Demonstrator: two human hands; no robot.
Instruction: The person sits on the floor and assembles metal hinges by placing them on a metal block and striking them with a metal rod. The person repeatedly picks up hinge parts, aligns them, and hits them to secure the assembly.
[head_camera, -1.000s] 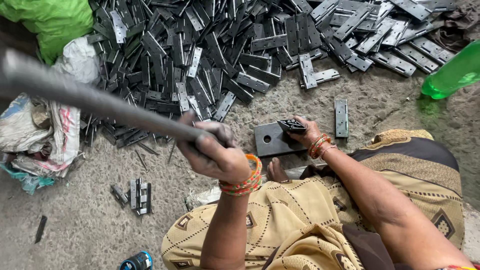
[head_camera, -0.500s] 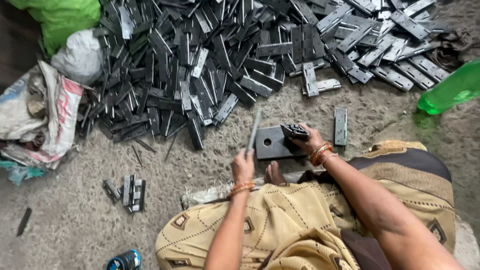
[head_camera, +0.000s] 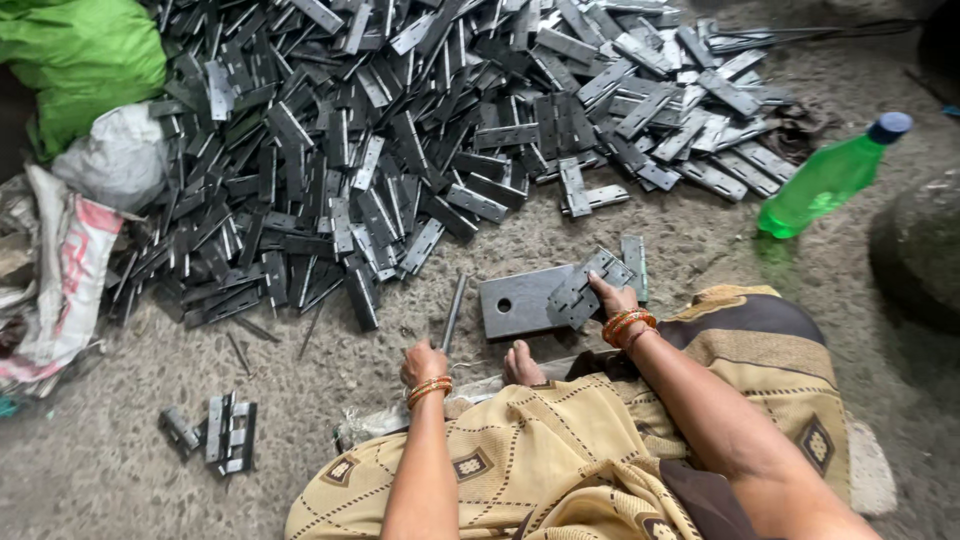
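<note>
**Fingers close under the rod**

Left hand (head_camera: 423, 363) closed round metal rod (head_camera: 452, 312), tip slanting up just left of steel block (head_camera: 522, 300). Right hand (head_camera: 612, 297) pinning hinge (head_camera: 590, 285) flat on block, fingers pressed on top, well apart from rod grip. Likely trouble: hinge skidding sideways, or fingertips caught under a strike.

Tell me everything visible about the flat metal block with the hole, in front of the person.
The metal block is a dark grey, rectangular slab, apparently steel, lying flat on the gritty floor in front of the seated person. One round hole sits near its left end. A grey hinge lies across its right part, pressed down by the right hand. A thin rod held in the left hand stands just to its left, not clearly touching it.
</note>
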